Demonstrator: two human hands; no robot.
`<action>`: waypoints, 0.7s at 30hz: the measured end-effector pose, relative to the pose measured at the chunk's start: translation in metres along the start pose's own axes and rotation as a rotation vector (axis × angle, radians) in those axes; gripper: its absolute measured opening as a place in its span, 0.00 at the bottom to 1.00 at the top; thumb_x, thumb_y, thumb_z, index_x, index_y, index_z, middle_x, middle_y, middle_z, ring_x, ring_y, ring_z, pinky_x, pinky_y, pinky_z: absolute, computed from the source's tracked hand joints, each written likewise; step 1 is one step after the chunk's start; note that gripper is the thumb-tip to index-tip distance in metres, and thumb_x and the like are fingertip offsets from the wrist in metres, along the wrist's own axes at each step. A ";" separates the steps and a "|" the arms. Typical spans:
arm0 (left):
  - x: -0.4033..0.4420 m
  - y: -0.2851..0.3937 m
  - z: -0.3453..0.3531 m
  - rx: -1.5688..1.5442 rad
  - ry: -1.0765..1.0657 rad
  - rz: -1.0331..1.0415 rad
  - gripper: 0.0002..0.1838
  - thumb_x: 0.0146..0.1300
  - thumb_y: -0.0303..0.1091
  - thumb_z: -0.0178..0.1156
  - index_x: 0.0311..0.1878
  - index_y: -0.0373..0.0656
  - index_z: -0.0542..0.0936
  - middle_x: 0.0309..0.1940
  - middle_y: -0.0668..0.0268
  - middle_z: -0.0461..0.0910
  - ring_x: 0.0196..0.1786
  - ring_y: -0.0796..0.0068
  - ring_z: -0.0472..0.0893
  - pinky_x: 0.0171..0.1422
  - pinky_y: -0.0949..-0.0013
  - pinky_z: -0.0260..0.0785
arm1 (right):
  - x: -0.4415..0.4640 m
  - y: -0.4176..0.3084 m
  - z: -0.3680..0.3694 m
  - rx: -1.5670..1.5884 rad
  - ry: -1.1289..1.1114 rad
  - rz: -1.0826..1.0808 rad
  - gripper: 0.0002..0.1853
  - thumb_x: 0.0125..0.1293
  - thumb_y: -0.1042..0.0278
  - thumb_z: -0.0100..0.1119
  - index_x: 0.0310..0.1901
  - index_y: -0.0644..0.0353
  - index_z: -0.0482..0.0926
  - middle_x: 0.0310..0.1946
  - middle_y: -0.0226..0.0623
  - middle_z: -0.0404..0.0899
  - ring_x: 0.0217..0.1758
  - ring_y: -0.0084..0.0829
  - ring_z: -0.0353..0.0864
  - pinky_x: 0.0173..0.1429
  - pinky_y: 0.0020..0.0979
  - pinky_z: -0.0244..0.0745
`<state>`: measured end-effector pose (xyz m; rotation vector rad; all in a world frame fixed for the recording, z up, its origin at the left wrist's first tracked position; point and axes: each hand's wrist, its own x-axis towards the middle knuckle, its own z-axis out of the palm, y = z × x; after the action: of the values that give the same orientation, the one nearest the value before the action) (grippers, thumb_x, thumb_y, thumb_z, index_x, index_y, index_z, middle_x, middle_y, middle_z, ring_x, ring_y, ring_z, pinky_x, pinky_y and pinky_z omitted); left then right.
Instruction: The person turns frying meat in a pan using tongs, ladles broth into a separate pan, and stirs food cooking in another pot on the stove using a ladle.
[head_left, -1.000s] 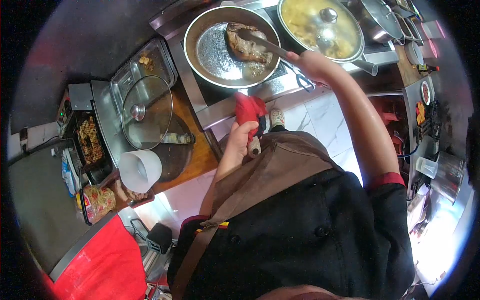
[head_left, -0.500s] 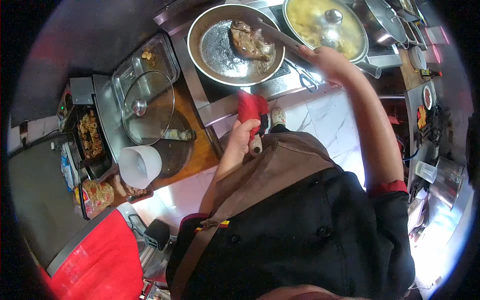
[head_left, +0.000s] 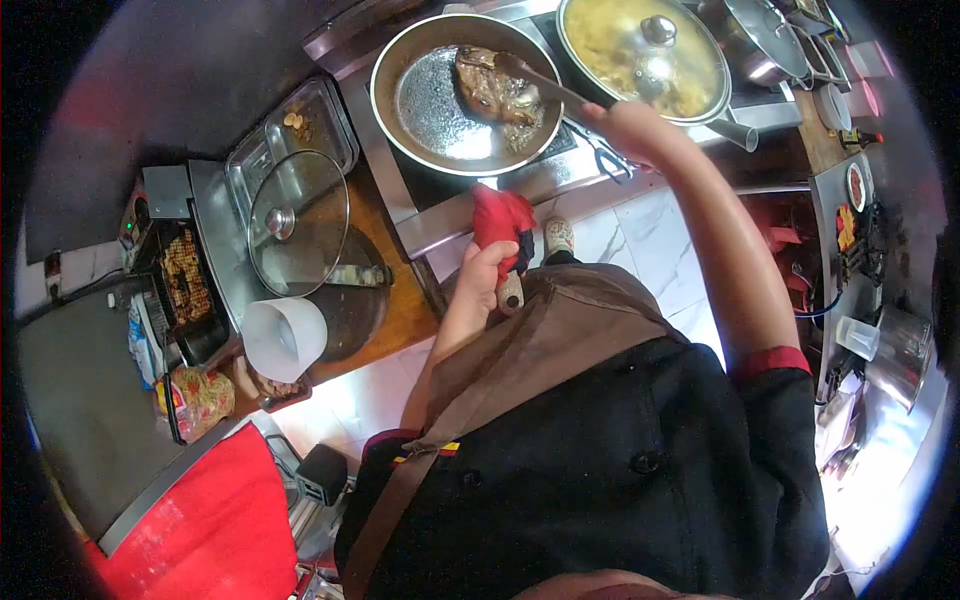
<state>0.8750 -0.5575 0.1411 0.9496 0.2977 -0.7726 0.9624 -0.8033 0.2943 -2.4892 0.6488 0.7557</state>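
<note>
A frying pan (head_left: 392, 125) sits on the stove, with a browned piece of meat (head_left: 484, 88) lying in shiny, bubbling fat at its right side. My left hand (head_left: 482, 275) is closed around the pan's handle, which is wrapped in a red cloth (head_left: 500, 215); the handle's end pokes out below. My right hand (head_left: 632, 130) grips a spoon (head_left: 556, 90) that looks wooden. Its head touches the upper right of the meat. Right of the pan stands a large pot with a glass lid (head_left: 690, 70), yellowish food showing through.
Left of the stove are a metal tray (head_left: 330, 100), a glass lid (head_left: 255, 225) and a white plastic container (head_left: 285, 340) on a wooden counter (head_left: 400, 325). A steel pot (head_left: 765, 45) stands at the far right. A red cloth (head_left: 215, 520) hangs lower left.
My right hand has moved slightly left and down, and the spoon's head now shows plainly against the meat. The left hand keeps its hold on the wrapped handle.
</note>
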 end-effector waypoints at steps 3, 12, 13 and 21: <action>0.002 0.000 -0.003 0.004 -0.017 -0.010 0.16 0.50 0.29 0.59 0.44 0.41 0.73 0.29 0.66 0.76 0.27 0.74 0.77 0.27 0.69 0.72 | 0.004 0.003 0.001 -0.005 -0.043 -0.106 0.38 0.68 0.37 0.36 0.34 0.75 0.77 0.28 0.56 0.78 0.33 0.49 0.80 0.44 0.42 0.73; 0.000 -0.001 0.003 -0.005 0.013 0.038 0.15 0.51 0.30 0.57 0.44 0.38 0.73 0.28 0.63 0.77 0.23 0.71 0.77 0.26 0.68 0.72 | 0.007 0.009 0.010 -0.042 0.094 -0.131 0.36 0.68 0.39 0.37 0.32 0.74 0.77 0.20 0.52 0.76 0.21 0.45 0.78 0.32 0.40 0.74; -0.001 0.001 0.003 -0.001 0.020 0.024 0.15 0.51 0.30 0.57 0.43 0.38 0.73 0.27 0.63 0.77 0.23 0.71 0.77 0.26 0.68 0.72 | 0.006 0.006 0.008 0.037 0.017 -0.096 0.36 0.68 0.40 0.37 0.34 0.74 0.77 0.22 0.54 0.77 0.23 0.47 0.79 0.33 0.41 0.74; 0.001 0.000 0.001 0.007 0.020 0.004 0.14 0.51 0.30 0.57 0.41 0.37 0.74 0.25 0.63 0.77 0.23 0.71 0.77 0.25 0.69 0.72 | -0.006 -0.005 0.000 0.026 0.019 -0.059 0.39 0.69 0.39 0.33 0.30 0.76 0.77 0.17 0.50 0.74 0.19 0.42 0.76 0.29 0.41 0.72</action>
<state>0.8757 -0.5585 0.1414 0.9654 0.3109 -0.7615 0.9604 -0.7977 0.2992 -2.4835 0.5849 0.6986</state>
